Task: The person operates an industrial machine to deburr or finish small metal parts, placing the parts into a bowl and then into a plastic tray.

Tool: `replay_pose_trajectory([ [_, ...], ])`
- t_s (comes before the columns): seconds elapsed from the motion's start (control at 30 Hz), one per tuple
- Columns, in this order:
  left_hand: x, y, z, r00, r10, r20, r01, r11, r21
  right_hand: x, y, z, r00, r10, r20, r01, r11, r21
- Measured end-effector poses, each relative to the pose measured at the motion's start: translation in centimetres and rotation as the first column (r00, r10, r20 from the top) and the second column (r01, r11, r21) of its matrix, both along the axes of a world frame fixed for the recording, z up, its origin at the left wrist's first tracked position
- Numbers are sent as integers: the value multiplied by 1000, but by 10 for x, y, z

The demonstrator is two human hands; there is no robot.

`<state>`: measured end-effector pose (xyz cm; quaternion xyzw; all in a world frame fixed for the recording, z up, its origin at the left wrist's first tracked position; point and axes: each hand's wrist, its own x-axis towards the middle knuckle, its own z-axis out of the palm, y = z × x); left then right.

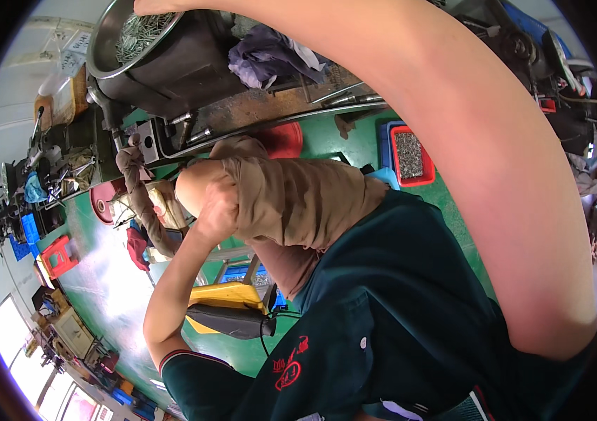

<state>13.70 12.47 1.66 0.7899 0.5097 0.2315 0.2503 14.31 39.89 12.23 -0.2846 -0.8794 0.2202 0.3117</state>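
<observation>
My left hand [220, 208] is closed around the bunched brown cloth of my trouser leg [298, 200], next to my bare knee [196, 184]. My right arm sweeps across the top of the view. At its end, my right hand [152, 6] is cut off by the upper edge, by the rim of a steel bowl [96, 62]; its fingers are mostly hidden. Thin, shiny metal pins [142, 36] are heaped inside the bowl. Beneath the bowl is a dark machine block [179, 74].
A crumpled dark cloth [270, 55] lies on the worn metal bench [242, 109] beside rod-like tools. On the green floor are a red crate [430, 179] of small metal parts, a red stool [58, 257] and a red basin [286, 139]. Something yellow and black [231, 317] stands beside my seat.
</observation>
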Motion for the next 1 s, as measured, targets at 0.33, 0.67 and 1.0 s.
replay_pose_trajectory([
  [0.33, 0, -30, 20, 926, -345, -156, 303, 922, -241, -2, -8, 4, 999, 13, 35, -12, 1000, -27],
  [0.67, 4, -20, -2, 661, -498, -562, 466, 858, -213, 6, 0, 1, 999, -41, -24, 42, 999, 9],
  [1.0, 4, -47, -8, 777, -489, -396, 511, 858, -55, 1, -3, 1, 1000, -9, 27, 9, 1000, -14],
])
